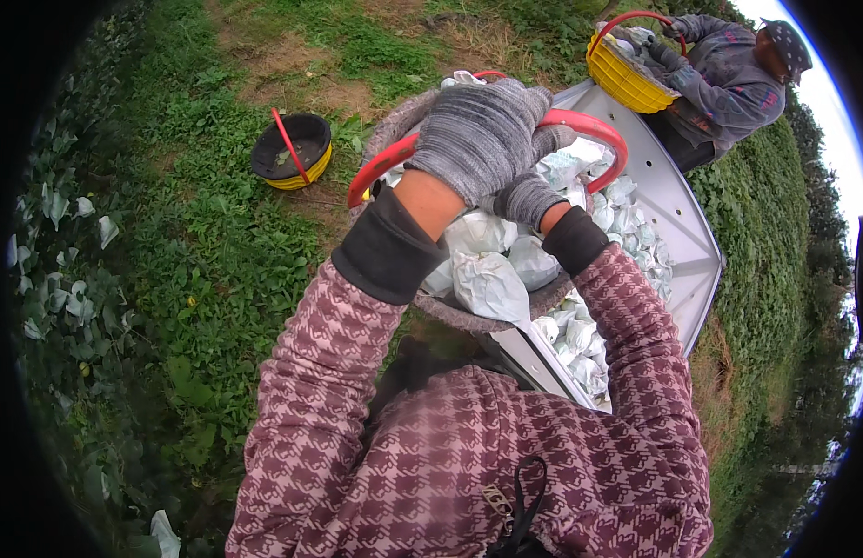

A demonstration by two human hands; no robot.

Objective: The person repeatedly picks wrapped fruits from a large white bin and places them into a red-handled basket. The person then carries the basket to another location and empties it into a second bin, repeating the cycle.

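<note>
My left hand [476, 136], in a grey knit glove, is closed around the red handle [386, 164] of a basket with a padded rim [466, 317]. Many white paper-wrapped bundles [490, 286] fill that basket. Lower and to the right, my right hand [525, 199], in a matching glove, reaches among the bundles; its fingertips are hidden, so its grip does not show. Just beyond and below the basket, more wrapped bundles [581, 338] lie in a metal cart bed [665, 167].
An upright yellow-and-black basket [292, 150] with a red handle stands on the grass. Across the cart bed, a gloved co-worker [724, 84] holds a yellow basket [627, 77] with bundles. Leafy plants [75, 279] line the left side; a green hedge [759, 209] rises at right.
</note>
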